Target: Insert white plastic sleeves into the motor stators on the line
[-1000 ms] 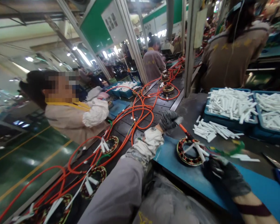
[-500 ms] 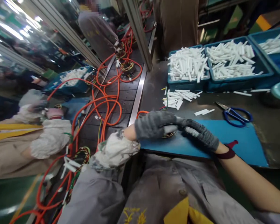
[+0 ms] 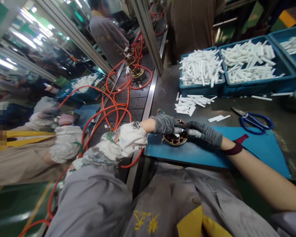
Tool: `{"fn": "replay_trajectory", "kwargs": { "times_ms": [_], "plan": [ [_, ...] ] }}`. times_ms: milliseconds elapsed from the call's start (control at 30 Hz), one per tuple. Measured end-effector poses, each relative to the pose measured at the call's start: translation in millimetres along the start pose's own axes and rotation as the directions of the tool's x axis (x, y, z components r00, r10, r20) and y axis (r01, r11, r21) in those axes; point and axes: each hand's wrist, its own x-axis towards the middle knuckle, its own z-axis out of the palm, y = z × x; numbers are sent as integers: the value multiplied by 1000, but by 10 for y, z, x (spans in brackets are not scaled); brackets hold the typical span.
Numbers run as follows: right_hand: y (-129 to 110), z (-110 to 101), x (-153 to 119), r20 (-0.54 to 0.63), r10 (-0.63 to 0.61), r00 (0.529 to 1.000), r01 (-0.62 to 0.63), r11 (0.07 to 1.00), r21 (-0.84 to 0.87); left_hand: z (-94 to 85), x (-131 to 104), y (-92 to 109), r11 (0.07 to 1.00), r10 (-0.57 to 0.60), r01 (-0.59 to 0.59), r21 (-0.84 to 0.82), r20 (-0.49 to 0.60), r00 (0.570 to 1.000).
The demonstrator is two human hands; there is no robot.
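Note:
A round stator with copper windings lies on the blue mat in front of me. My left hand, in a grey glove, is closed on its upper left side. From the right, my right hand, also gloved, reaches the stator's upper right edge, its fingers pressed together around something small and pale that I cannot make out. The fingertips of both hands nearly meet over the windings. Behind the hands, loose white tubes form a small pile on the dark table.
Blue bins of white tubes stand at the back right. Blue-handled scissors lie by the mat. Left, a conveyor carries stators and orange cables. A co-worker's gloved hands work beyond it.
Both hands have shifted on the stator, and more of its windings now shows. The stator and cable that were beside my left sleeve are no longer visible there. The whole view has shifted slightly.

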Motion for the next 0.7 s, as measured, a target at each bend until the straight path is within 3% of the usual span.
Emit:
{"fn": "replay_trajectory", "kwargs": {
  "times_ms": [100,233,367,567,700],
  "plan": [
    [-35,16,89,49,-43,998,46,997,-66,84,-158,-31,995,74,-76,67,37,997],
    [-46,83,126,-27,-68,997,65,995,-73,226,-307,-85,994,111,-111,5,-141,984],
    [-55,145,119,-95,-58,994,53,997,-52,315,-301,-135,993,103,-110,-32,-180,978],
    [-16,110,137,-74,-79,994,70,992,-108,211,-226,-209,968,69,-78,-240,-47,997],
    [-2,-23,106,1,-68,998,68,997,-31,196,-148,-279,831,124,-80,-550,43,991]
  ]
}}
